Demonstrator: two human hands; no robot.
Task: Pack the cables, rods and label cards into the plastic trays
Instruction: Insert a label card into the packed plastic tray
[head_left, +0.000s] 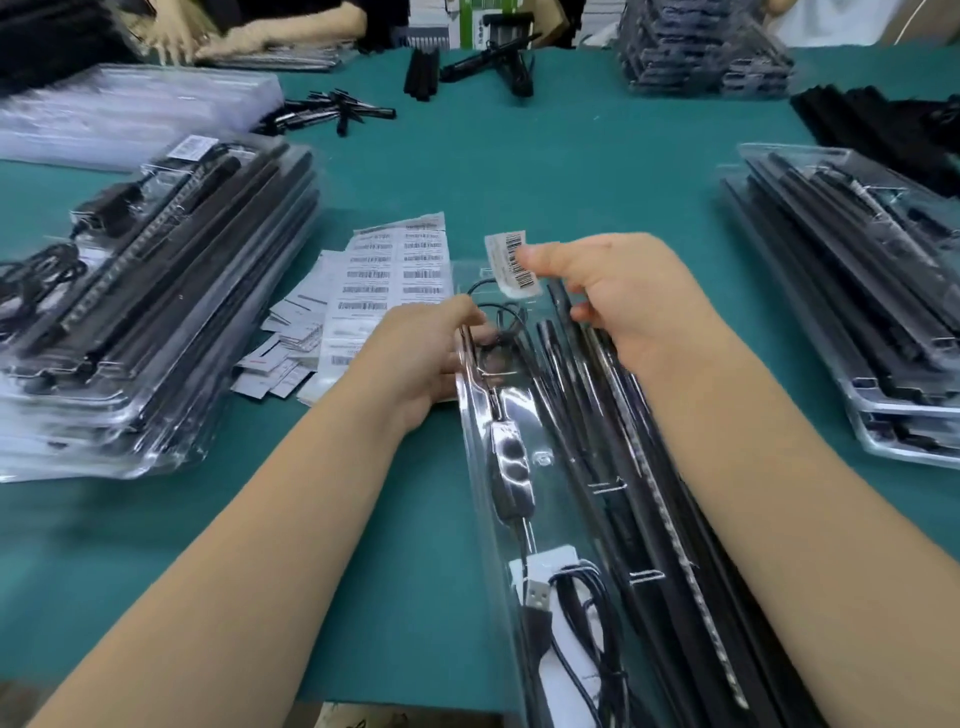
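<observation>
Right hand (618, 301) pinches a small label card (511, 265) between thumb and forefinger, barcode facing up, held just over the far end of the open plastic tray (480, 467), likely so it drops into the top pocket where it reads through the clear plastic. Left hand (423, 353) rests on the tray's left edge with fingers curled at the cable loop (493, 317), apparently pressing the wire down and steadying the tray; its grip looks closed on the cable, though blur makes the exact fingers unclear. The tray lies lengthwise toward the wearer on the green surface (363, 519), thin, glossy, transparent, with moulded channels. Rods (613, 467) sit in the right-hand channels, long, black, matte, straight, one with a pale dotted strip along it. The left channel holds the inline controller (506, 467), a dark glossy oval, and lower down the USB plug (537, 597), metal-tipped, with the coiled black lead beside it. So cable and rods look already seated; the card seems the last piece for this tray. Sheets of printed barcode labels (400, 270) and loose white cards lie just left of the tray, within easy reach for picking. A stack of filled trays (156, 312) stands at left, another stack (857, 312) at right, well apart from the working tray. Loose black parts (337, 111) lie at the far side, and another person's hands (176, 41) work there, blurred.
</observation>
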